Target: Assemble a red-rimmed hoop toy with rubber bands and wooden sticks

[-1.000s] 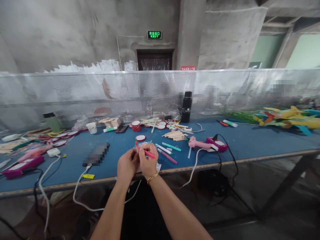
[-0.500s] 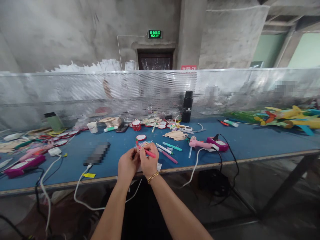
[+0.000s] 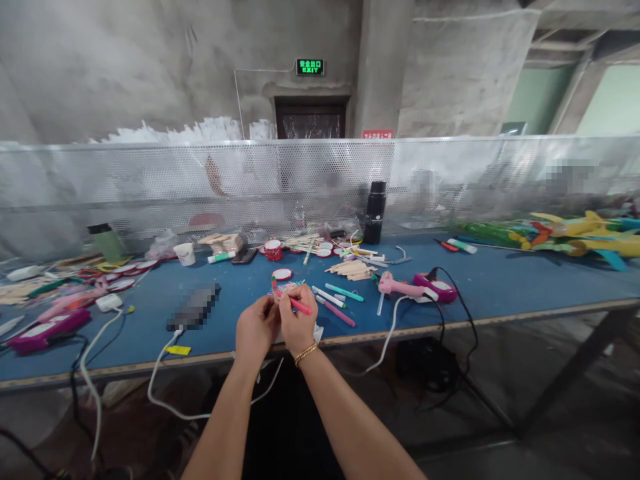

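My right hand (image 3: 299, 323) is closed on a red marker pen (image 3: 299, 306), its tip on a small round colourful craft piece (image 3: 286, 289) over the blue table (image 3: 500, 283). My left hand (image 3: 257, 328) pinches that craft piece by its near edge, fingers curled. Both hands touch each other just above the table's front edge. A gold bracelet sits on my right wrist.
Loose markers (image 3: 336, 303) lie right of my hands, beside a pink glue gun (image 3: 400, 288) with a white cable. A blurred flat device (image 3: 193, 308) lies to the left. Wooden sticks (image 3: 351, 269), red-rimmed discs (image 3: 283, 274), a black bottle (image 3: 375, 213) and a perforated metal screen (image 3: 150, 187) stand further back.
My hands have stayed nearly still; the right hand and its marker shifted only slightly over the craft piece.
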`<action>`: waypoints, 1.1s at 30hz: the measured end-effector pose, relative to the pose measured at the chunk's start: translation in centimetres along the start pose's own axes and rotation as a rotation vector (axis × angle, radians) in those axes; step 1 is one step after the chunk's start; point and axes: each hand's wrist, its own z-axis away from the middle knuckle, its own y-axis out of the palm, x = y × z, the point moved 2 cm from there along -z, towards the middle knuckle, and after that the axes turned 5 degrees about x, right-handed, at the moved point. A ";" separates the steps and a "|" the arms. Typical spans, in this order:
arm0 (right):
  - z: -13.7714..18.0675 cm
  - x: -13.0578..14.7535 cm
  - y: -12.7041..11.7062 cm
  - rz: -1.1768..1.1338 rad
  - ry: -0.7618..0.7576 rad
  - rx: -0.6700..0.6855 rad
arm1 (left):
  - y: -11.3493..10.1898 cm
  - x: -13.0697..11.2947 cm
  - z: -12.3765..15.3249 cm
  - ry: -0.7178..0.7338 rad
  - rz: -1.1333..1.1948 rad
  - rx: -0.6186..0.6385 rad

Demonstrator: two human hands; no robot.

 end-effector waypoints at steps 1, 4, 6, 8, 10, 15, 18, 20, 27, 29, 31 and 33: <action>0.0 -0.1 0.0 -0.003 0.005 -0.014 | 0.0 0.0 0.0 -0.002 -0.006 0.000; 0.0 -0.2 -0.1 0.005 0.004 -0.058 | 0.0 0.2 -0.1 -0.002 -0.018 0.001; 0.1 -0.2 -0.1 0.014 -0.004 -0.062 | 0.0 0.2 -0.1 0.002 -0.015 0.001; 0.1 -0.1 -0.1 0.014 -0.008 -0.037 | 0.0 0.2 -0.1 0.005 -0.011 -0.003; 0.1 0.1 -0.1 0.013 -0.013 -0.005 | 0.0 0.1 0.0 0.012 -0.007 -0.008; 0.0 0.2 -0.1 0.035 -0.021 0.011 | 0.0 -0.2 0.1 0.013 0.013 -0.010; 0.0 0.1 -0.1 0.035 -0.010 0.005 | -0.1 -0.2 0.1 0.005 0.005 -0.009; 0.1 0.0 -0.1 0.032 0.000 -0.018 | -0.1 -0.2 0.1 0.002 0.001 -0.004; 0.1 0.1 -0.1 0.026 -0.019 -0.005 | -0.1 -0.3 0.2 0.006 0.025 -0.006; 0.1 0.2 -0.1 0.045 -0.023 0.016 | 0.0 -0.4 0.2 0.006 0.014 -0.018; 0.1 0.2 -0.1 0.050 -0.018 0.019 | 0.0 -0.4 0.2 0.000 -0.008 -0.024; 0.1 0.1 -0.1 0.041 -0.007 -0.009 | 0.0 -0.3 0.2 0.002 -0.021 -0.017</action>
